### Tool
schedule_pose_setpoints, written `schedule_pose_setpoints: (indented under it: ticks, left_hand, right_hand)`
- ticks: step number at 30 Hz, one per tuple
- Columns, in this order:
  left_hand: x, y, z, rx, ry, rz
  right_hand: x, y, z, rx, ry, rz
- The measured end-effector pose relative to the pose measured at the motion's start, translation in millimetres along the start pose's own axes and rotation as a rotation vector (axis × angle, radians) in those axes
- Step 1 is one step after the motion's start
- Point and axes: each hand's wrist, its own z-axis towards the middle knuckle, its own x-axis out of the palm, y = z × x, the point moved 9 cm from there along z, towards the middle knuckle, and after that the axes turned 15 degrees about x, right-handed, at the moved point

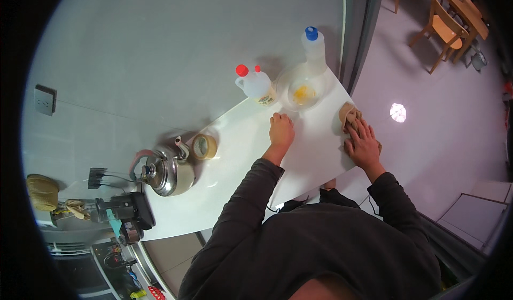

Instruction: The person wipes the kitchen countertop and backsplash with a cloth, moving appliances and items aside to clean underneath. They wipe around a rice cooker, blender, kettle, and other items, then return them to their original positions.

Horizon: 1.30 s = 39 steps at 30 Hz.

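Note:
My left hand (pixel 281 130) rests on the white countertop (pixel 240 179) with its fingers curled and nothing visible in them. Just beyond it stand a white plastic jug (pixel 256 84) with red caps and a clear bowl (pixel 285 95) with something yellow in its bottom. A brown cloth (pixel 348 113) lies at the counter's right edge, bunched under my right hand (pixel 362 143), which presses and grips it. Behind the bowl, a translucent bottle (pixel 314 53) with a blue cap stands upright.
A steel kettle (pixel 170 175) and a roll of tape (pixel 204 146) stand on the left part of the counter. Farther left is a black appliance (pixel 138 211). The grey wall (pixel 180 59) bounds the counter's back. Beyond the right edge are floor and a wooden chair (pixel 447 31).

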Motion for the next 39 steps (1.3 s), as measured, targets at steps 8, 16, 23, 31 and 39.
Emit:
schedule_pose_setpoints:
  ticks: [8,16,23,31,39]
  left_hand:
    - [-20,2,-16,-0.068,-0.035,-0.065]
    - [-20,-8,-12,-0.054,0.008,-0.06]
    - [-27,25,-14,-0.305,-0.216,-0.525]
    - [-2,37,21,-0.548,-0.173,-0.743]
    - [-36,17,-25,-0.276,-0.108,-0.7]
  right_hand:
    - [0,0,2,0.024,0.014,0.015]
    - [2,-2,2,0.018,-0.005,0.028]
    - [0,-1,3,0.012,0.0,0.044]
    - [4,-5,-1,-0.003,-0.039,0.078]
    - [13,-10,23,-0.123,0.12,0.203]
